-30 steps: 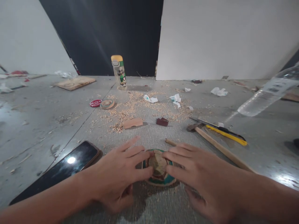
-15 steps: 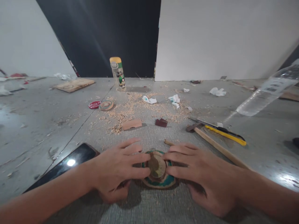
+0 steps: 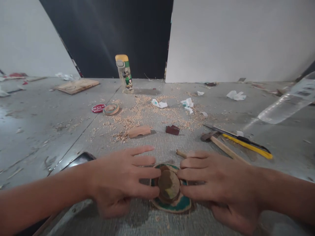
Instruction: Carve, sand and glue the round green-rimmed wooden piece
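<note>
I have my left hand [image 3: 123,178] and right hand [image 3: 216,178] grasping the disc [image 3: 169,187] from either side, steadying it flat on the bench [image 3: 49,124]; a hammer [image 3: 221,146] lies beyond the right hand.

phone [image 3: 78,159]: mostly hidden under left forearm [image 3: 49,200] | clear bottle [image 3: 285,106]: cut off by right picture edge | hammer handle [image 3: 226,149]: near end hidden behind right hand [image 3: 221,183] | round disc [image 3: 169,188]: both sides covered by fingers [image 3: 147,172]

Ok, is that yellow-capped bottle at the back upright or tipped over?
Upright: the yellow-capped bottle stands on its base on the grey surface, cap on top.
</note>
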`<state>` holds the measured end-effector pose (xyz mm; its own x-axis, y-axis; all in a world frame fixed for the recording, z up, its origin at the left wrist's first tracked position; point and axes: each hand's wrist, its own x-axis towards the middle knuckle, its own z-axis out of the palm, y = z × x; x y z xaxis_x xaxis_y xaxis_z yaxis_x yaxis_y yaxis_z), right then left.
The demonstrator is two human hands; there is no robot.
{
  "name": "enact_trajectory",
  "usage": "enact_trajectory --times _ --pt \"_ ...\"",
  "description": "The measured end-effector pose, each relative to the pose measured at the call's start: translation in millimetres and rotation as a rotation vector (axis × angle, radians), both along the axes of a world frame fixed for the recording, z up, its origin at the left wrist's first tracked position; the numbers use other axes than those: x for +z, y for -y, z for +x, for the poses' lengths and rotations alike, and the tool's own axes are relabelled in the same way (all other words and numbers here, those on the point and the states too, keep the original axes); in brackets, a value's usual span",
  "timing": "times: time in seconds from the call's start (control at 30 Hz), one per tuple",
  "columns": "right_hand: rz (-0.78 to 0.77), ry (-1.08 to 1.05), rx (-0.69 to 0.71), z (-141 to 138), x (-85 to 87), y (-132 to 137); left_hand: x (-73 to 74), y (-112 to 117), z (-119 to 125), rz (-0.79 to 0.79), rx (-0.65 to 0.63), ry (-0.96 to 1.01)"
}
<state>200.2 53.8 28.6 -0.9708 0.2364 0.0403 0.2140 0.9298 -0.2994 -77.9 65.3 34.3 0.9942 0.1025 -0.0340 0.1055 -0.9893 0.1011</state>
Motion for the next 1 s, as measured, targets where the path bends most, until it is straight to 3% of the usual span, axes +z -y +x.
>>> enact_trajectory --times 0.47,1.0 --pt "-0.091 -0.039 -0.176 7 -6.9 23 0.4 26 1 -0.167 0.217 -0.035" --pt "-0.090 -0.122 -0.261 9 -7.9 33 -2.6 41 1 -0.165 0.311 -0.042"
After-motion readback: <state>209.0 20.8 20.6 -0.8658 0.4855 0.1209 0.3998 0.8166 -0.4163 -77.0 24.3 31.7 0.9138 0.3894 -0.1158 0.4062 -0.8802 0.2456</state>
